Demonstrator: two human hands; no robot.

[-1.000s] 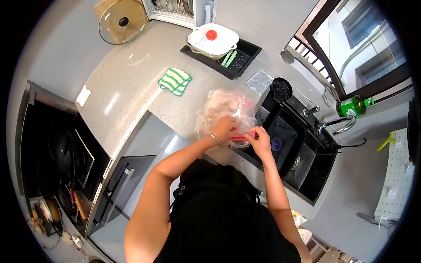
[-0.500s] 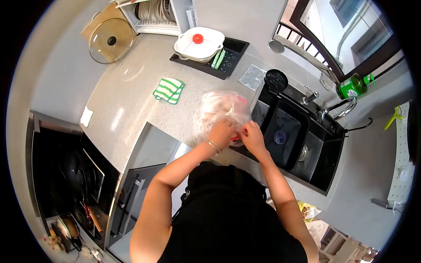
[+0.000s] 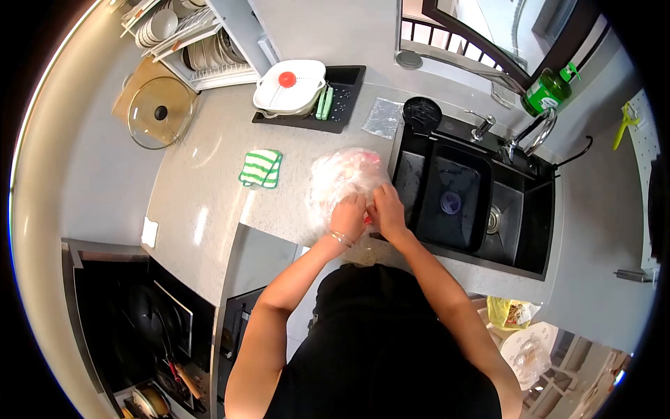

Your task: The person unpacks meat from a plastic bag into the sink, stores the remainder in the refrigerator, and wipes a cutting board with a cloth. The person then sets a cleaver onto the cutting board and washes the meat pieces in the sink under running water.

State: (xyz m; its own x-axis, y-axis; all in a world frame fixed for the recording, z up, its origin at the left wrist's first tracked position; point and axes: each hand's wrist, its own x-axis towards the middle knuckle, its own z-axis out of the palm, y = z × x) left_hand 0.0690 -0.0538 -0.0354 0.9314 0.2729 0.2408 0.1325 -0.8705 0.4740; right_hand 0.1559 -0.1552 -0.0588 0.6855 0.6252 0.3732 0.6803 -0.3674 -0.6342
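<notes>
A crumpled translucent plastic bag (image 3: 342, 178) with pink-red patches lies on the counter, left of the black sink. My left hand (image 3: 349, 214), with bracelets at the wrist, is closed on the bag's near part. Beside it, my right hand (image 3: 387, 209) has its fingers pinched on the same near edge, where a small red piece shows between the hands. The fingertips are close together. What is inside the bag cannot be made out.
A striped green-white cloth (image 3: 261, 168) lies left of the bag. Behind stand a white basket (image 3: 289, 98) with a red round item and a black tray (image 3: 335, 120). The black sink (image 3: 516, 237) is at right, a glass lid (image 3: 161, 129) at back left, the stove (image 3: 105, 314) front left.
The view has turned, so the counter and sink appear rotated. Both hands stay at the bag's near edge and have come closer together; the bag looks more bunched.
</notes>
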